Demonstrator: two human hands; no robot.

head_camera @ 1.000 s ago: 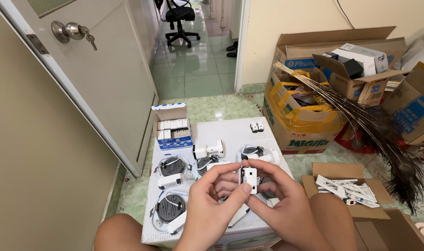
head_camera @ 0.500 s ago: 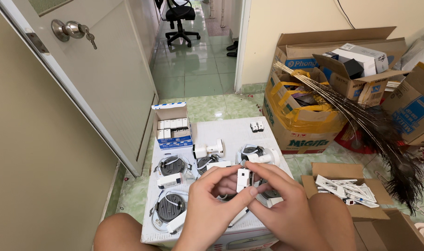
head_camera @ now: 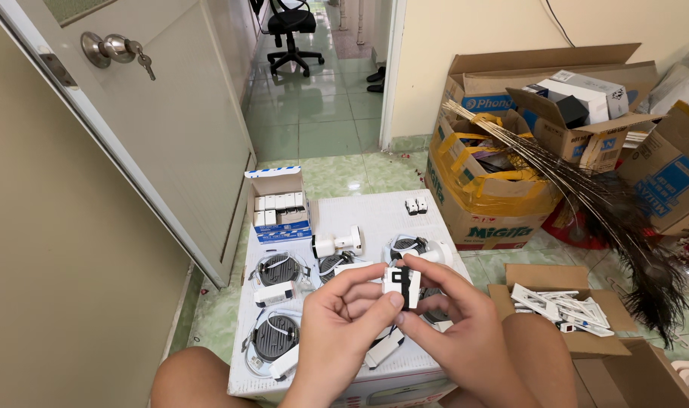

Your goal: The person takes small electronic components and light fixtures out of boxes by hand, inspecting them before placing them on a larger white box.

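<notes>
Head view: both hands (head_camera: 405, 317) pinch small white switch module (head_camera: 402, 285) (black back, upright), above table (head_camera: 374, 219).

Free room: bare patch on the white box top (head_camera: 374, 215) btwn the small open carton (head_camera: 278, 205) at its far left corner and the two little white blocks (head_camera: 416, 205) near the far right edge. Rest of the top is crowded w/ round light fittings (head_camera: 278, 268) and a white cylinder part (head_camera: 337, 243), so no clear path low over the near half. Left side: door (head_camera: 155, 128) stands close to the box, narrow gap only. Right: big cardboard boxes (head_camera: 503, 189), feathers (head_camera: 609, 204) slanting across, low box of white parts (head_camera: 563, 310) just beside the knee. Beyond the box top: open tiled floor (head_camera: 322, 128) to the office chair (head_camera: 287, 26).
</notes>
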